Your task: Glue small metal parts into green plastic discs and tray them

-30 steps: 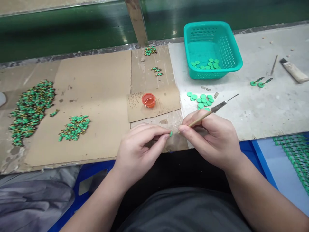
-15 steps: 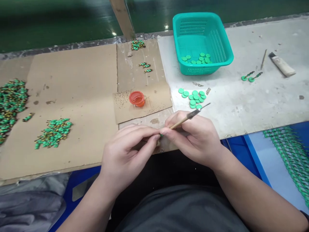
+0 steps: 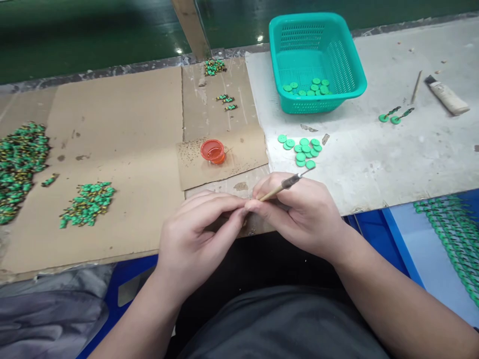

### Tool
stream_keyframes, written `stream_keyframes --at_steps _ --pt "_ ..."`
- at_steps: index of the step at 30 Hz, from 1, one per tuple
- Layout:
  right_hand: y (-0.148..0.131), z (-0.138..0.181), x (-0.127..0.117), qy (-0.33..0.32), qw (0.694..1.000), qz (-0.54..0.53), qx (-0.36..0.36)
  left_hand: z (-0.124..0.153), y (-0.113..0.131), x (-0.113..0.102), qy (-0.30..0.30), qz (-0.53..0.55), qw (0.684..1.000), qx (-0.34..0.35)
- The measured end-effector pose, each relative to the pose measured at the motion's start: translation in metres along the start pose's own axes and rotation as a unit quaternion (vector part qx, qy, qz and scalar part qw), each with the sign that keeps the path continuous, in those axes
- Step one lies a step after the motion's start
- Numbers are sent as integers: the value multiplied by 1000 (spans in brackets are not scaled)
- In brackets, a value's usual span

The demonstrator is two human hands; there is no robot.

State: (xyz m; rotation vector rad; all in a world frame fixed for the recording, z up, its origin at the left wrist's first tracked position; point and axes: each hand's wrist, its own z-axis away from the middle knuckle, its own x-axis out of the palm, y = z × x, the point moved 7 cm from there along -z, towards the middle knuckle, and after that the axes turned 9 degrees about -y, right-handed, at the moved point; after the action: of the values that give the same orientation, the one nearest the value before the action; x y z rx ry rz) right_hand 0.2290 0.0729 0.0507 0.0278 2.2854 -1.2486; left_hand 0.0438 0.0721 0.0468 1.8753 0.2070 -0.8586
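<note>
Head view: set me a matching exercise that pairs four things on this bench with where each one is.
1. Orange-red cup
2. Teal plastic basket
3. Wooden-handled needle tool
4. Pale paste tube

A. Held in the right hand
B. On the speckled cardboard sheet
C. On the pale board, beside a thin stick
D. On the pale board, with green discs inside it

Pairs: 1-B, 2-D, 3-A, 4-C
</note>
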Motion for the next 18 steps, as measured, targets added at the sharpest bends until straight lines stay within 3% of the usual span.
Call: stream_keyframes --at_steps 13,18 --pt "3 1 7 -13 1000 10 7 -2 3 0 4 -10 1000 10" --pt "4 1 -8 56 998 -11 7 -2 1 0 4 -6 1000 -1"
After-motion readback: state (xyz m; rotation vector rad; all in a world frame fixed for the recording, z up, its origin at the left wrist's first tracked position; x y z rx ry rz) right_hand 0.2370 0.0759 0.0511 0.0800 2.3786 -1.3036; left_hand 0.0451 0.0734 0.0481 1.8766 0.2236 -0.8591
